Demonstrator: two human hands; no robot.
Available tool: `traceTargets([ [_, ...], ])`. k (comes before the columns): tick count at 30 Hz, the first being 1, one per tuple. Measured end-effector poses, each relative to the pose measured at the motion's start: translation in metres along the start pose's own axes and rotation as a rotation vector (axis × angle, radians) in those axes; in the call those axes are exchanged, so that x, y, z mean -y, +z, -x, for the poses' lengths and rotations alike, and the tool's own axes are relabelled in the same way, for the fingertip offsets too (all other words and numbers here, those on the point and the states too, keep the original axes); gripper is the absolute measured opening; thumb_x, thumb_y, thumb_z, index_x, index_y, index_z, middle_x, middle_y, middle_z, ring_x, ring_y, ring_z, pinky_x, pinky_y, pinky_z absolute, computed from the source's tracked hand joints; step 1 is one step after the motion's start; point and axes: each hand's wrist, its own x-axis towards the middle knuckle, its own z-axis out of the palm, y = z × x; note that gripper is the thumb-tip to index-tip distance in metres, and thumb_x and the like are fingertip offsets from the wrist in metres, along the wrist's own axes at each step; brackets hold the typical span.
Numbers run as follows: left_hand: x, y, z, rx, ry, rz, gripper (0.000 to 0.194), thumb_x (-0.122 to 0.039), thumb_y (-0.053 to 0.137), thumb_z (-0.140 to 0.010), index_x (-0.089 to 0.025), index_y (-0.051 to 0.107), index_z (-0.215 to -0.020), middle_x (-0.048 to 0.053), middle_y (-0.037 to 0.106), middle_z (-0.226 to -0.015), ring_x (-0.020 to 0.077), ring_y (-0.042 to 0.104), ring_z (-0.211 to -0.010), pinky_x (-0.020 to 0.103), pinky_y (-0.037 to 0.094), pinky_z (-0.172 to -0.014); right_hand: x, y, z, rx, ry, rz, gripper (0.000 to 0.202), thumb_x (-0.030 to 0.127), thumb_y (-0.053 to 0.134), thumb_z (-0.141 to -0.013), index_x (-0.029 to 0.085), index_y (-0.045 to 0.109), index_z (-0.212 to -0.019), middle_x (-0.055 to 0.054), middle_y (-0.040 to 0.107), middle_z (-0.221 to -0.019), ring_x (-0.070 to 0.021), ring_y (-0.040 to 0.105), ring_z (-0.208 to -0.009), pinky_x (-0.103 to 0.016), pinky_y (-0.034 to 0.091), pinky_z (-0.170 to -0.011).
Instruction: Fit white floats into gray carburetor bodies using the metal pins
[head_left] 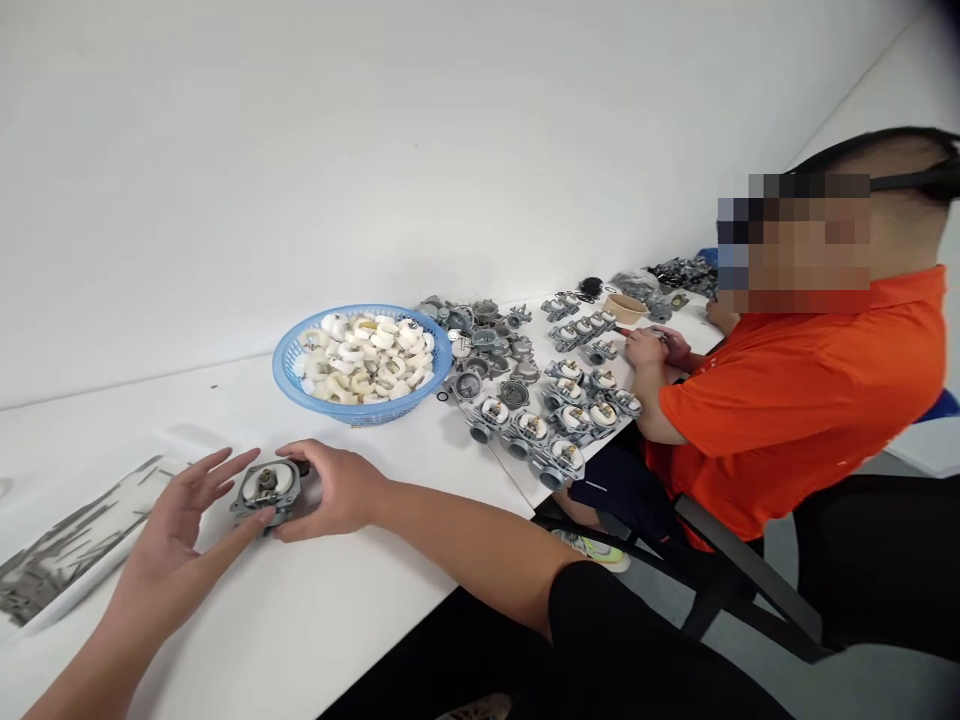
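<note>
A grey metal carburetor body [259, 484] with a white float in its open top is held just over the white table. My right hand [343, 490] grips it from the right, fingers behind and thumb in front. On its left side is my left hand [176, 535], its fingers stretched out and spread. The left thumb reaches across to the carburetor's front edge and appears to touch it. Behind both hands stands a blue plastic basket [283, 378] heaped with white floats [367, 355].
Right of the basket lie grey float bowls [487, 345] in a pile and several carburetors with floats [562, 460] in rows. A co-worker in an orange shirt [817, 400] sits at the right. A clear bag of thin dark pieces [75, 540] lies at left.
</note>
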Motion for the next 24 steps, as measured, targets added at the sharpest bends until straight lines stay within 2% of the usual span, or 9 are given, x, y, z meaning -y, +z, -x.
traceTargets([
  [3, 0.007, 0.000, -0.002, 0.000, 0.054, 0.024, 0.090, -0.049, 0.085, -0.058, -0.049, 0.043, -0.137, -0.004, 0.058, -0.142, 0.0391, 0.049, -0.136, 0.068, 0.038, -0.115, -0.001, 0.004, 0.001, -0.042, 0.033, -0.028, 0.102, 0.042, 0.092, -0.053, 0.034, 0.042, -0.141, -0.006, 0.059, -0.139, -0.0298, 0.058, -0.128, -0.044, 0.048, -0.103],
  [9, 0.010, 0.000, -0.005, 0.033, 0.063, 0.077, 0.087, -0.049, 0.084, -0.058, -0.056, 0.044, -0.134, -0.009, 0.057, -0.141, 0.0388, 0.049, -0.135, 0.071, 0.036, -0.116, -0.006, 0.005, 0.002, -0.147, 0.104, -0.073, 0.098, 0.038, 0.093, -0.047, 0.031, 0.046, -0.133, -0.006, 0.062, -0.132, -0.0314, 0.060, -0.124, -0.046, 0.050, -0.100],
  [11, 0.010, 0.000, -0.006, 0.035, 0.066, 0.106, 0.086, -0.049, 0.084, -0.060, -0.052, 0.044, -0.135, -0.004, 0.055, -0.143, 0.0397, 0.048, -0.136, 0.072, 0.034, -0.116, -0.006, 0.003, 0.001, -0.184, 0.099, -0.087, 0.095, 0.037, 0.094, -0.047, 0.030, 0.047, -0.129, -0.006, 0.063, -0.129, -0.0306, 0.061, -0.121, -0.045, 0.052, -0.098],
  [14, 0.008, 0.000, -0.004, 0.036, 0.060, 0.138, 0.082, -0.053, 0.078, -0.069, -0.040, 0.040, -0.141, 0.007, 0.051, -0.148, 0.0407, 0.047, -0.136, 0.071, 0.034, -0.113, 0.000, -0.005, 0.004, -0.207, 0.046, -0.128, 0.087, 0.035, 0.093, -0.050, 0.027, 0.048, -0.124, -0.007, 0.063, -0.124, -0.0275, 0.065, -0.114, -0.041, 0.054, -0.094],
  [18, 0.001, 0.001, 0.001, 0.051, 0.058, 0.145, 0.081, -0.061, 0.069, -0.077, -0.029, 0.037, -0.145, 0.014, 0.047, -0.151, 0.0385, 0.048, -0.135, 0.063, 0.036, -0.112, 0.025, -0.031, 0.020, -0.179, -0.052, -0.186, 0.078, 0.035, 0.091, -0.055, 0.025, 0.047, -0.118, -0.007, 0.062, -0.120, -0.0240, 0.064, -0.111, -0.039, 0.055, -0.093],
  [21, -0.003, 0.000, 0.003, 0.093, 0.051, 0.142, 0.079, -0.061, 0.064, -0.081, -0.028, 0.035, -0.146, 0.015, 0.046, -0.151, 0.0361, 0.049, -0.133, 0.059, 0.036, -0.112, 0.050, -0.064, 0.044, -0.104, -0.079, -0.228, 0.072, 0.036, 0.087, -0.062, 0.026, 0.043, -0.118, -0.006, 0.059, -0.121, -0.0211, 0.064, -0.110, -0.041, 0.053, -0.098],
  [24, -0.004, -0.001, 0.005, 0.139, 0.028, 0.112, 0.075, -0.058, 0.063, -0.084, -0.028, 0.035, -0.147, 0.014, 0.045, -0.152, 0.0345, 0.047, -0.135, 0.058, 0.034, -0.113, 0.076, -0.101, 0.073, -0.115, -0.092, -0.180, 0.075, 0.033, 0.089, -0.060, 0.027, 0.043, -0.119, -0.005, 0.059, -0.122, -0.0207, 0.063, -0.110, -0.044, 0.045, -0.107],
])
